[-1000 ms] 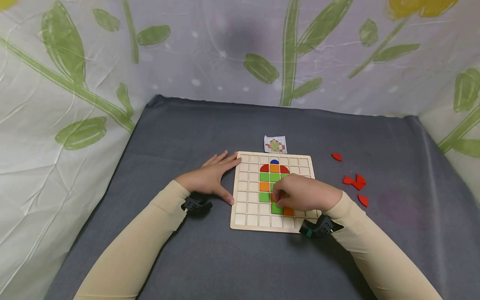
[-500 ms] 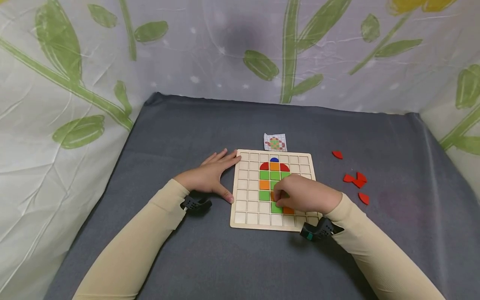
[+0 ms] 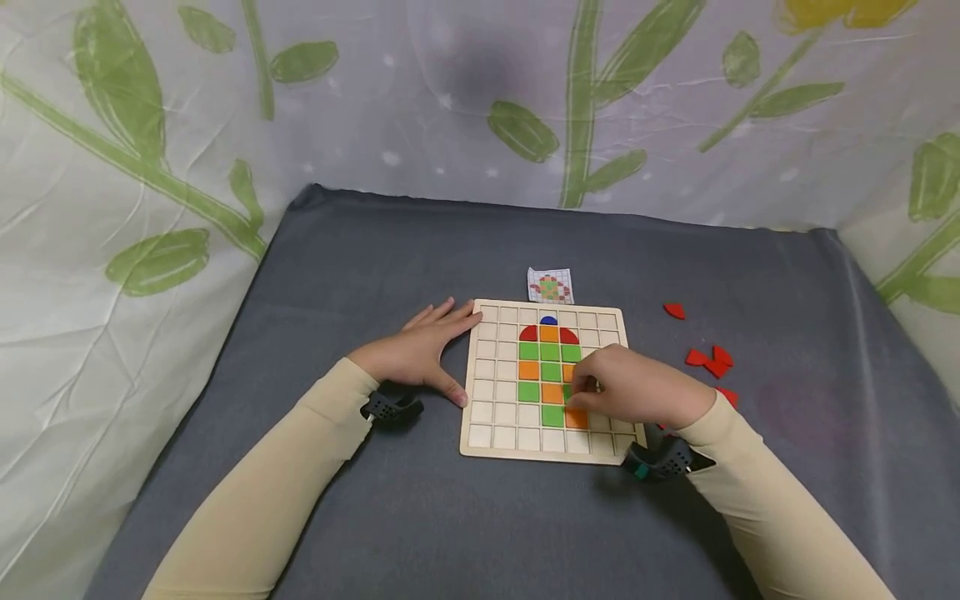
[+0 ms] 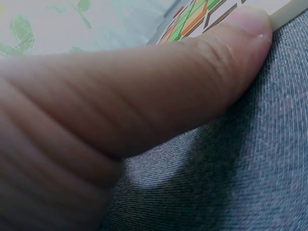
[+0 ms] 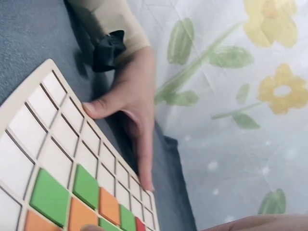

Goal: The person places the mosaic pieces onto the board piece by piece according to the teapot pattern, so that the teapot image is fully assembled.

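A wooden grid board (image 3: pixel 495 454) lies on the dark cloth, with green and orange square tiles, two red quarter-round tiles and a blue half-round tile (image 3: pixel 548 321) set in its cells. My left hand (image 3: pixel 412 354) is spread at the board's left side, fingertips at the top left corner and thumb (image 4: pixel 231 53) against the edge. Over the right column of coloured tiles, my right hand (image 3: pixel 637 385) has its fingers curled, thumb and fingertip at a green square tile (image 3: pixel 567 395) that they partly hide. An orange tile (image 3: pixel 576 418) sits just below.
A small printed pattern card (image 3: pixel 550 287) lies behind the board. Several loose red quarter-round pieces (image 3: pixel 674 311) are scattered to the right, some partly hidden by the right arm. A floral curtain (image 3: pixel 420 108) stands behind the cloth-covered table (image 3: pixel 390 517).
My right hand has shifted right, from the middle column of tiles to the column beside it, uncovering an orange tile in the middle column. The left hand stays put.
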The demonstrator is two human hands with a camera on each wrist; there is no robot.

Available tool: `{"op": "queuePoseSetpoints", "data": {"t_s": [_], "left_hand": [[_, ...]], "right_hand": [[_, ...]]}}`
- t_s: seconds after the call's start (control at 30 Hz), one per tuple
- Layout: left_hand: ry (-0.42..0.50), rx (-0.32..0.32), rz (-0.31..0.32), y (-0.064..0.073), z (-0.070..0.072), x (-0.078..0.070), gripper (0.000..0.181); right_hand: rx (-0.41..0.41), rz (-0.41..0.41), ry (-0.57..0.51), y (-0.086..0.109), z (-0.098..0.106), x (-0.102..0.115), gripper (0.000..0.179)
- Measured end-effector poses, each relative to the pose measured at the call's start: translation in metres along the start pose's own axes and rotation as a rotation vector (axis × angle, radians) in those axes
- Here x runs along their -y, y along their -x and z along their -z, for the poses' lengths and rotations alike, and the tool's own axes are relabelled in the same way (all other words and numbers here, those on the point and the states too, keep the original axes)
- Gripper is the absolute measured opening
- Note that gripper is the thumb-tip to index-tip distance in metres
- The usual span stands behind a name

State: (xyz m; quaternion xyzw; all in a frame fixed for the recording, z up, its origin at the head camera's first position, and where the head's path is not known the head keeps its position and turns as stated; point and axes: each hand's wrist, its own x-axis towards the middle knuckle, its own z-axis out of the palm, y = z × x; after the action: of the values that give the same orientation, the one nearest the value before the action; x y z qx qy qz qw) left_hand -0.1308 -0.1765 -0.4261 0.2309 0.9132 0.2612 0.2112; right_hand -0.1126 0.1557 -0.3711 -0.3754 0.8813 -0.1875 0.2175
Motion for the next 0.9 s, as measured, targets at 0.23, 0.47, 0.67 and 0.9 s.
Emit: {"op": "queuePoseSetpoints", "data": {"t_s": [0.23,0.47,0.67,0.9], "left_hand": [[0.006,-0.007,0.003,0.0,-0.001,0.0,0.134],[0.016,-0.004,0.0,-0.001,-0.001,0.002,0.134],[0.012,-0.003,-0.006,0.001,0.0,-0.001,0.134],[0.004,-0.001,-0.006,0.002,0.001,-0.002,0.134]], "right_hand": [[-0.018,-0.024,-0.022,0.015,0.013,-0.01,0.01],[-0.047,-0.127,-0.03,0.033,0.024,-0.02,0.008],[-0.071,-0.172,-0.038,0.048,0.026,-0.031,0.009],[-0.061,-0.226,-0.047,0.068,0.02,-0.046,0.013]]}}
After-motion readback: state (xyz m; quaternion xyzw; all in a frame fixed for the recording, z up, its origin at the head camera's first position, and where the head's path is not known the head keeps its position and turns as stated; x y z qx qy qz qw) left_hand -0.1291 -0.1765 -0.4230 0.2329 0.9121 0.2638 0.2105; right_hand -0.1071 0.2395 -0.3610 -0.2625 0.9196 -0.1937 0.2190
